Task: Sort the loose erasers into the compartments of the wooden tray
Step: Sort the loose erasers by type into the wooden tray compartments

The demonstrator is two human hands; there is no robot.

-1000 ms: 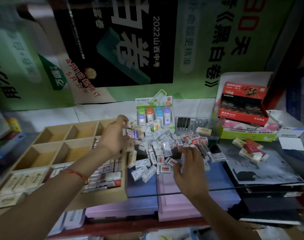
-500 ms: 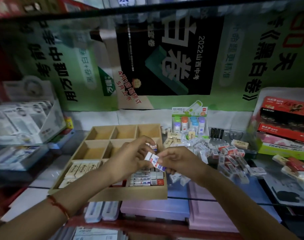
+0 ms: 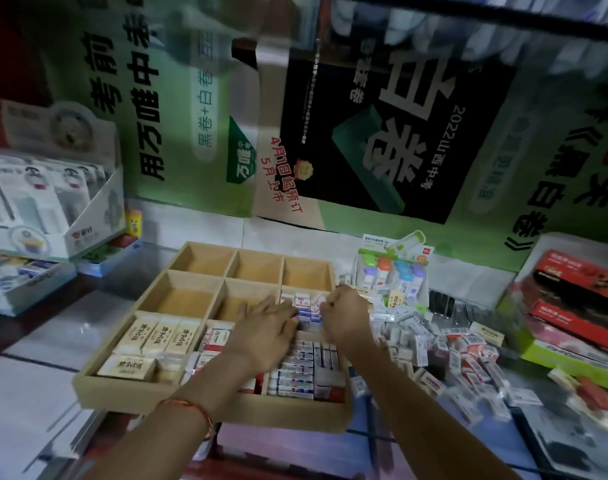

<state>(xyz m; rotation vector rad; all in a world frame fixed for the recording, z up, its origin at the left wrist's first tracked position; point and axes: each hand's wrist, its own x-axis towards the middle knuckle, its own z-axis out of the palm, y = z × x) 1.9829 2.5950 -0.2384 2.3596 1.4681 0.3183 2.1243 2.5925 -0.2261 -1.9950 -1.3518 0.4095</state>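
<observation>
Step in hand: placement of erasers in the right-hand compartment of the middle row of the wooden tray (image 3: 129, 396), which stands on the counter (image 3: 32, 393).

Left hand (image 3: 264, 337): held flat and low over the tray, fingers extended. The fingertips are laid against the blue-and-white erasers (image 3: 304, 306) standing on end in that compartment. Nothing is gripped.

Right hand (image 3: 344, 317): set at the right wall of the same compartment, just beside the left hand, fingers curled inward. Whether an eraser is pinched inside the curl cannot be told, as the fingertips are turned away and blurred.

Tray contents: the three front compartments are filled, with beige erasers (image 3: 157, 337) at the left. The three rear compartments and the left of the middle row are seen to be bare. The centre compartment is partly covered by the left hand.

Outstanding stock: the loose erasers (image 3: 430, 341) are heaped on the counter to the right of the tray, touching its side. The task is judged well short of completion.

Next move, as judged: the standing row should be squared against the compartment wall. A further matching eraser should then be picked from the heap, care being taken that the upright ones are not toppled.
</observation>
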